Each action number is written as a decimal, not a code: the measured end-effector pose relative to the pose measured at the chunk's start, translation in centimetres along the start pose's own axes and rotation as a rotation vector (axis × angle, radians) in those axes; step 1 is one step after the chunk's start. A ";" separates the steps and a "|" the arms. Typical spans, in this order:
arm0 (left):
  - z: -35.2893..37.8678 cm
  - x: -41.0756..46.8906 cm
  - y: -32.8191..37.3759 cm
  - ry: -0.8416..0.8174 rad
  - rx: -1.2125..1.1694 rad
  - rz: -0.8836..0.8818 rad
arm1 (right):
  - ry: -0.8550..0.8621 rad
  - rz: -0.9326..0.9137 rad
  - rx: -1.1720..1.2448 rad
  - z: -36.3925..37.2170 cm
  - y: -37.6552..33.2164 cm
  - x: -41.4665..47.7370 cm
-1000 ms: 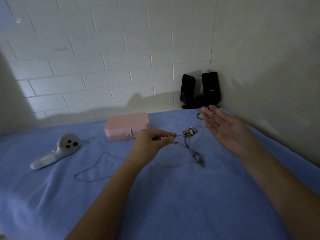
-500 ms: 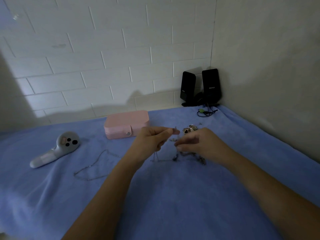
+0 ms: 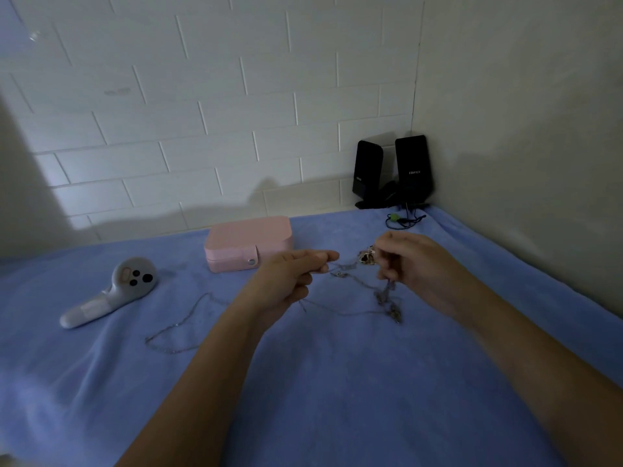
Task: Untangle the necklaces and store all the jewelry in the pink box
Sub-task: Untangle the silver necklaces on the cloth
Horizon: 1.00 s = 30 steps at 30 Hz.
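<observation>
Head view: thin necklace chain (image 3: 347, 265) pinched between left hand (image 3: 286, 281) fingers (image 3: 323, 256); tangled necklaces (image 3: 384, 294) gripped by curled right hand (image 3: 421, 274) fingers (image 3: 387, 262), over mid surface (image 3: 337, 399). Pink box (image 3: 247, 244) closed, near far edge, just beyond left hand.

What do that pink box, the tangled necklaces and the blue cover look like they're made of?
Pink box: probably faux leather over a stiff shell, smooth and matte, with a shiny metal snap on its tab. Necklaces: thin silvery metal chain that catches small glints; the dim light hides whether it is plated. Blue cover: soft, fleece-like cloth, fuzzy and matte, lying in wrinkles.
</observation>
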<state>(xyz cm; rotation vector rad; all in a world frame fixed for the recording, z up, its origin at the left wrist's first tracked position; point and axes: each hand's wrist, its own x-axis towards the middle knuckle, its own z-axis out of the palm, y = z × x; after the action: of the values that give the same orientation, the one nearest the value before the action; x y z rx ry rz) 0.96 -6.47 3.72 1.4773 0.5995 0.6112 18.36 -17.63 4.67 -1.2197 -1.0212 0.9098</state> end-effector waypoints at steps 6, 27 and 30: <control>0.2 -0.2 -0.1 0.015 0.227 -0.015 | 0.055 -0.073 -0.226 -0.7 -0.1 -0.3; 1.9 -0.7 -0.3 -0.053 0.064 -0.084 | 0.007 -0.197 -0.431 -1.3 -1.2 -0.9; 1.6 -0.3 -0.3 0.143 0.020 0.072 | -0.023 -0.128 -0.524 -1.2 -1.0 -0.7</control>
<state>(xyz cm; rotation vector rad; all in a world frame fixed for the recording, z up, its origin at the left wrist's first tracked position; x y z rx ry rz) 1.88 -7.81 3.39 1.4874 0.6672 0.7740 19.29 -18.81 5.49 -1.5535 -1.3928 0.5699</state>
